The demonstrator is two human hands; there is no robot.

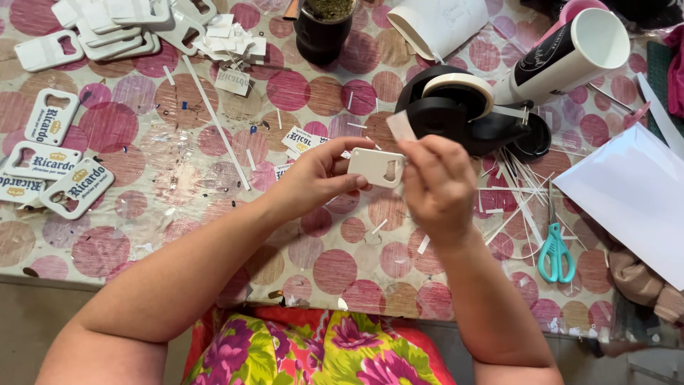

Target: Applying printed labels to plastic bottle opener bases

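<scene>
Up over the middle of the table, both hands hold one white card-shaped bottle opener clear of the dotted cloth. The left hand grips its left end, thumb on top and fingers curled beneath. The right hand has its fingers bunched together, pinching one small strip of clear tape that stands up just above the opener's right edge — the fingertips are touching or nearly touching that edge, though the exact contact is hard to tell.

Just behind the hands sits one black tape dispenser with a pale roll on it. To the right of it lies one white tube with a black label, on its side. One pair of teal-handled scissors rests near the right hand, among a scatter of thin white paper strips. One large white sheet covers the right edge.

At the left edge lie four printed openers — labels facing up, close together, one cut off by the picture's border. At the top left is a heap of plain white openers, overlapping too much to count, with small label scraps beside it. One dark cup stands at the top centre.
</scene>
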